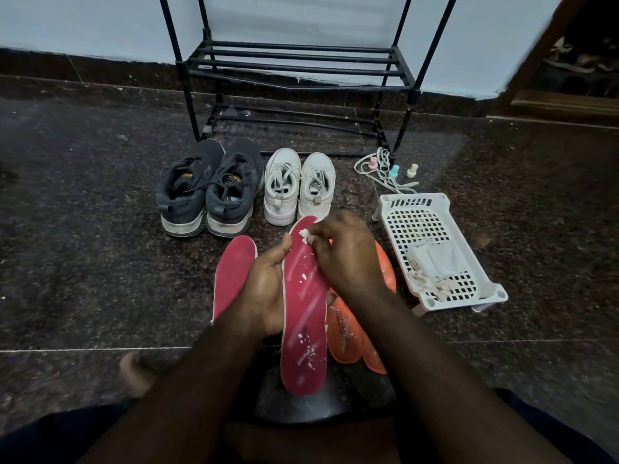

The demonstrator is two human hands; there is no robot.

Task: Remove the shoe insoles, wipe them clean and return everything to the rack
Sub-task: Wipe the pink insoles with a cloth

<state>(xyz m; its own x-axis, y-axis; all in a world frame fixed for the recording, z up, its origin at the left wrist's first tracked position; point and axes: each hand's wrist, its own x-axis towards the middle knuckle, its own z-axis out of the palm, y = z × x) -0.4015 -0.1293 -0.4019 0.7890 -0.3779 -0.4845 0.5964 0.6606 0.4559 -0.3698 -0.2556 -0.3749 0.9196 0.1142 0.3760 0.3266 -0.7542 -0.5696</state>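
I hold the insole (pixel 303 316) in my left hand (pixel 264 289), palm under its middle, thumb hooked over the left edge, fingers wrapped beneath and out of sight. Its long axis runs from the heel at 6 o'clock, near my lap, to the toe at 12 o'clock, tilted a little toward 1. My right hand (pixel 348 252) sits on the toe end, fingers curled and pinching a small white wad (pixel 304 233) against the red surface just right of my left thumb. So the wiping hand is at the far end of the insole, and everything left to clean lies from it toward 6 o'clock: white flecks dot the middle and cluster near the heel. I judge the next stroke has to pull along the long axis toward me, with the left hand keeping the insole from bending.

A second red insole (pixel 232 276) lies on the floor at 9 o'clock of my left hand, just beside it. Two orange insoles (pixel 345 333) lie under my right forearm at 4 o'clock. The black shoes (pixel 209 189) and white shoes (pixel 298 185) stand at 12 o'clock, heels toward me, and the rack (pixel 294 68) is beyond them. A basket (pixel 435 249) with crumpled wipes lies at 3 o'clock, well apart from the insole
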